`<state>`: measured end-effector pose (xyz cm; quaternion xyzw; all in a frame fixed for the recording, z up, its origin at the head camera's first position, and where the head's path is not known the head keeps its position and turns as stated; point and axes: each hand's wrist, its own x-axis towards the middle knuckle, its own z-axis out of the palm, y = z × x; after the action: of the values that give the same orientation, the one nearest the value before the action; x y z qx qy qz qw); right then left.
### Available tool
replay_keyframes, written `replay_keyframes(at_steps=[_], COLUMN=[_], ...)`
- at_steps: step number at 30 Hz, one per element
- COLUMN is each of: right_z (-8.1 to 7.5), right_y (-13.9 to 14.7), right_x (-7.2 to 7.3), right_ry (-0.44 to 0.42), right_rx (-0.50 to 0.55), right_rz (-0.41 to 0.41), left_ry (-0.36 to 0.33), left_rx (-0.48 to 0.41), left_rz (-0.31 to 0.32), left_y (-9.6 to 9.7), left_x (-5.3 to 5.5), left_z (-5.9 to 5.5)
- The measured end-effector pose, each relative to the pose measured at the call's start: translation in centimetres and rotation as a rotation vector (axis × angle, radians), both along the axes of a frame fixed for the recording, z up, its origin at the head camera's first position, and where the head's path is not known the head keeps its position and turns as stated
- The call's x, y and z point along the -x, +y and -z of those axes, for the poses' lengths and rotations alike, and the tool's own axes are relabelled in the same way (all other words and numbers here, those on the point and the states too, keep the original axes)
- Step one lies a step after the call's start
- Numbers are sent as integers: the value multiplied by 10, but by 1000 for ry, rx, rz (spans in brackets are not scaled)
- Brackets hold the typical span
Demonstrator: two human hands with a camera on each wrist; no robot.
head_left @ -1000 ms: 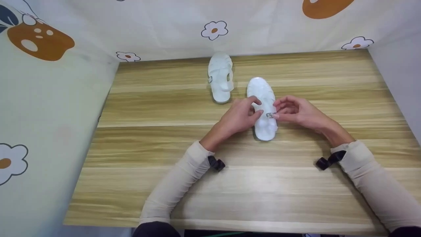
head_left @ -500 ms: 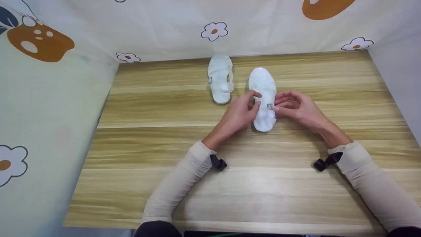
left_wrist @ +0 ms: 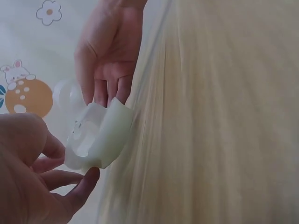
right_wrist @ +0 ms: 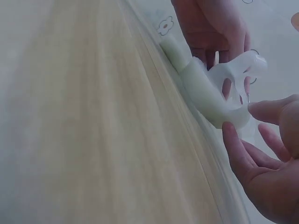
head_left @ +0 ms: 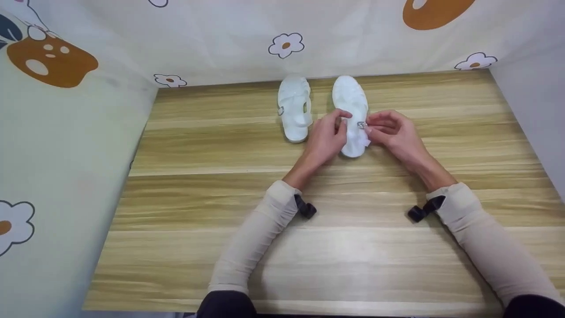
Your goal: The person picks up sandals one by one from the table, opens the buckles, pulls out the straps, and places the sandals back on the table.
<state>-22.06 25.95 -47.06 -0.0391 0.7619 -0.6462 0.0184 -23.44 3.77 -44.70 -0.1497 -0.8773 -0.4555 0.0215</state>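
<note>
Both hands are at a white sandal [head_left: 351,95] whose toe points toward the back wall. From its left side my left hand [head_left: 324,139] grips it with bent fingers and thumb. My right hand [head_left: 399,137] pinches the opposite side, close to a small silver buckle [head_left: 361,125]. In the left wrist view the heel of the sandal [left_wrist: 112,135] appears between the two hands; in the right wrist view the sandal [right_wrist: 201,88] seems low over the tabletop, though I cannot tell whether it touches. A matching white sandal [head_left: 295,95] lies to the left, untouched.
The wood-grain table [head_left: 198,198] meets a patterned back curtain [head_left: 220,44] just behind both toes. A similar curtain [head_left: 57,145] borders the left side, and a pale wall [head_left: 529,110] stands on the right.
Both hands have carried the gripped sandal away from me, toward the back curtain, bringing it roughly level with the other one. The left sandal has stayed in place.
</note>
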Motion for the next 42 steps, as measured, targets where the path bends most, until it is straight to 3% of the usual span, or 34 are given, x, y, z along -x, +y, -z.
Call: replay_keyframes(at_steps=[9, 17, 23, 28, 37, 42], right_z=[4, 8, 10, 10, 9, 8], right_y=[-4, -4, -2, 0, -1, -2], right_x=[18, 30, 31, 30, 30, 29], right_ry=[-15, -17, 1, 7, 3, -6], right_rx=[166, 221, 124, 42, 72, 63], right_rz=[63, 72, 90, 109, 102, 91], left_ry=[-70, -121, -123, -141, -180, -201], left_rx=[33, -50, -133, -185, -258, -318], left_rz=[-85, -27, 49, 59, 94, 59], left_y=[14, 15, 14, 14, 14, 14], left_x=[25, 37, 38, 37, 36, 35], left_z=[9, 19, 23, 24, 25, 25])
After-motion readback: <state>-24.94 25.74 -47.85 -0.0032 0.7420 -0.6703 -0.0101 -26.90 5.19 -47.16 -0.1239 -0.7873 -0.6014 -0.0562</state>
